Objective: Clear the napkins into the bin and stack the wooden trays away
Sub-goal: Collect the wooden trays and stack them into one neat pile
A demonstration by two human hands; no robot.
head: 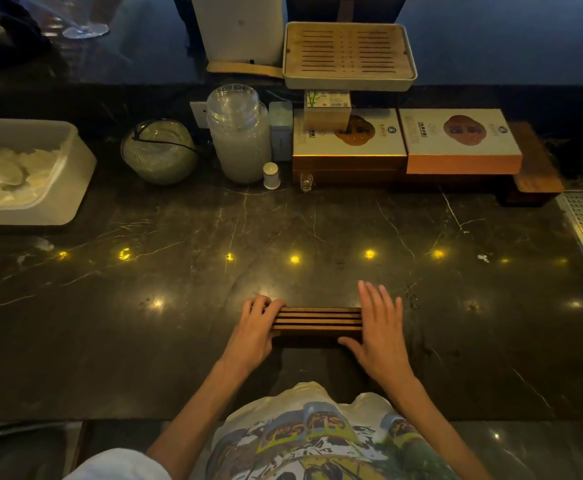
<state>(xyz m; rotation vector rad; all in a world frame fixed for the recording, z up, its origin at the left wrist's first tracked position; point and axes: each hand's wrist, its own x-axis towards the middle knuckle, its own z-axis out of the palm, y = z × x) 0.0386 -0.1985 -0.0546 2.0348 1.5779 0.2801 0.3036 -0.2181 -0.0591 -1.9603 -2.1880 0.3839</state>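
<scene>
Wooden trays [317,322], stacked, dark-edged

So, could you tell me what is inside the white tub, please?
The white tub holds a heap of pale rounded pieces; they cover its bottom, and its left end is out of frame.

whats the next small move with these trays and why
Probably curl the right hand round its end of the tray stack before moving it: the left hand grips the other end, while the right's fingers are straight.
</scene>
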